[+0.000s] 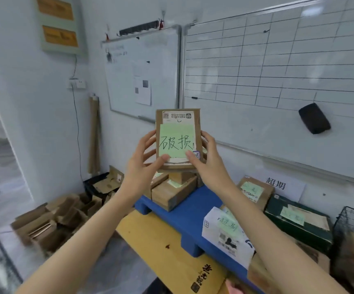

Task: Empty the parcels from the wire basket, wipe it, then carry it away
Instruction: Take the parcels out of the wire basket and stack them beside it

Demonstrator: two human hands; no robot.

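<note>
The parcel (197, 124) at centre frame is matt brown cardboard, with a pale green paper note (172, 149) and a white printed label (178, 116). The pallet (184, 211) below is smooth blue plastic. The wire basket (350, 217) at lower right is thin dark metal. The whiteboard (278, 66) at upper right is glossy.

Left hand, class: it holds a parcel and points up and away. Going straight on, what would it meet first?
Probably the small whiteboard, near its lower right corner. The left hand grips the brown parcel raised before that board, and nothing shows between them, though depth is hard to judge.
</note>
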